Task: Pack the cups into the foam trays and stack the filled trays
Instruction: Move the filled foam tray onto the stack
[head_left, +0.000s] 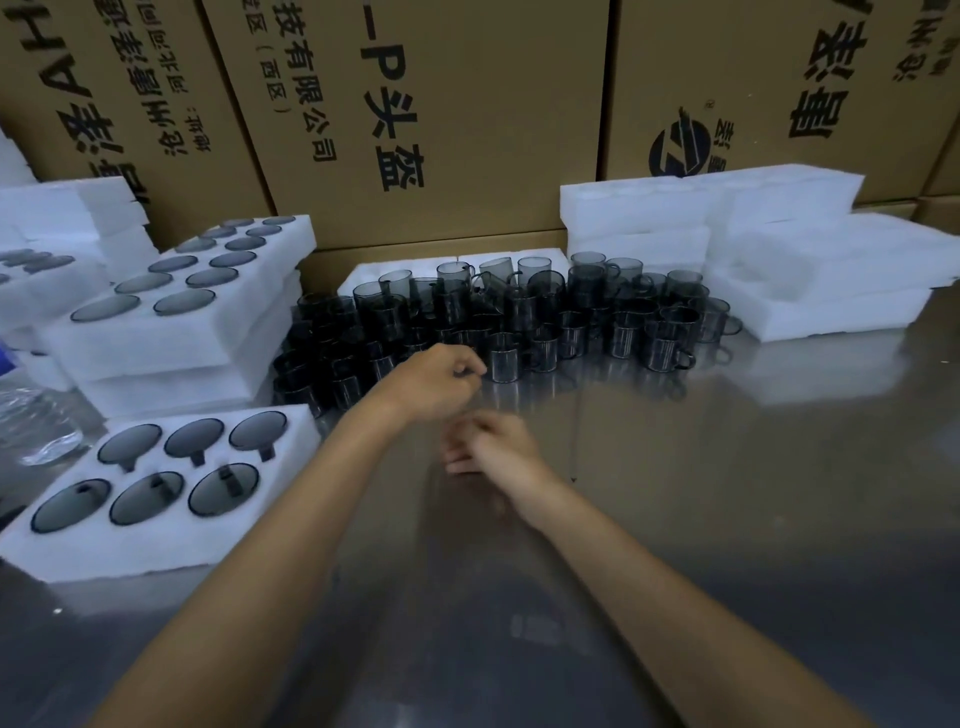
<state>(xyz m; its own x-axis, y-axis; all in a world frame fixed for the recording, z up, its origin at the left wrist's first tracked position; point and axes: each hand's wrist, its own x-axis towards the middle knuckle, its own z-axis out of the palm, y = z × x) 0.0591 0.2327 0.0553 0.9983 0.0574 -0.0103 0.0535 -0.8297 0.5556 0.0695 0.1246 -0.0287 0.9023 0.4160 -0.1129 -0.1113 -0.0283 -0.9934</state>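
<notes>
Both hands, left (441, 382) and right (491, 447), curl loosely, seemingly empty; glass cups (503, 357) look fragile, slick—take by handle.

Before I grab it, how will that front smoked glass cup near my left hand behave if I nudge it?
The smoked glass cup looks thin-walled, so probably fragile. On the shiny steel table it will likely slide rather than tip. Knocking the neighbouring cups seems likely.
</notes>
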